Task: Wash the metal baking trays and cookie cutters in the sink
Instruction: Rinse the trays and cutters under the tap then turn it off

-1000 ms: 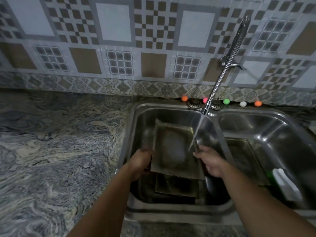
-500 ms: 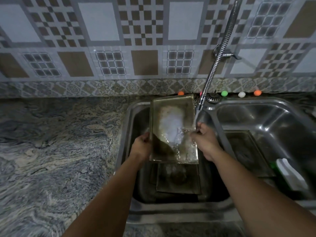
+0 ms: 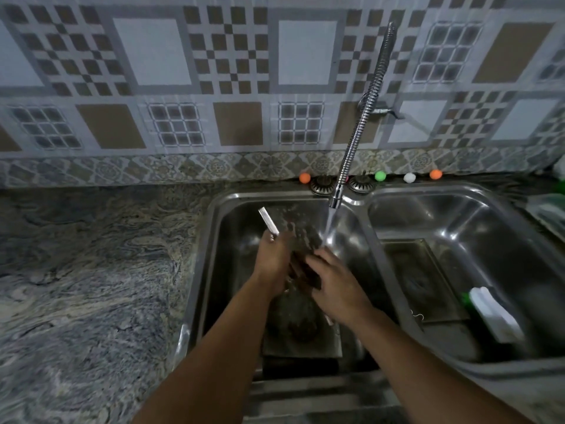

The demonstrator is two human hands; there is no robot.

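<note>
Marbled grey stone counter [image 3: 91, 286] spreads wide on the left, and set into it sits a steel double sink [image 3: 363, 203]. Along the back ledge: an orange ball [image 3: 304, 178], a green ball [image 3: 380, 175], a white ball [image 3: 409, 177] and another orange one [image 3: 435, 174], lined up near two round metal strainers [image 3: 321, 184]. At the far right edge something green [image 3: 550, 206] rests, too blurred to identify.
</note>
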